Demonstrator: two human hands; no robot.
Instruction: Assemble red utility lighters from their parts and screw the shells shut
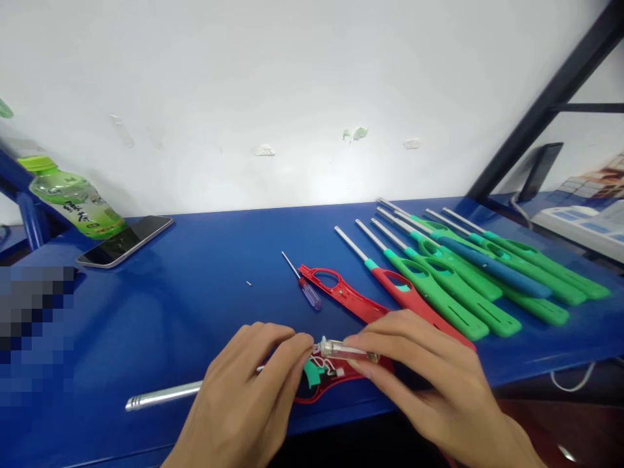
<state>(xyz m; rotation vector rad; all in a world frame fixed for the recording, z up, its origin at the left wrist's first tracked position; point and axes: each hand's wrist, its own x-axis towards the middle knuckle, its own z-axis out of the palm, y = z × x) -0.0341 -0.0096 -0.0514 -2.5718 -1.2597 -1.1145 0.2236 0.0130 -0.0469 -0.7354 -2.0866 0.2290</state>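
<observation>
At the table's front edge lies an opened red lighter body (319, 392) with a green trigger (313, 374) and white wires in it; its metal tube (166, 394) points left. Above it, my right hand (424, 370) holds a clear fuel tank (344, 350) between thumb and fingers. My left hand (253, 383) pinches at the tank's left end, where a small part is mostly hidden by the fingertips. Behind the hands lie a loose red shell half (348, 297) and a purple-handled screwdriver (311, 294).
Several green lighters (453, 296), a red lighter (424, 300) and a blue one (497, 266) lie at the right. A tiny screw (248, 283) is mid-table. A phone (127, 242) and green bottle (78, 203) are at the back left, before a white wall.
</observation>
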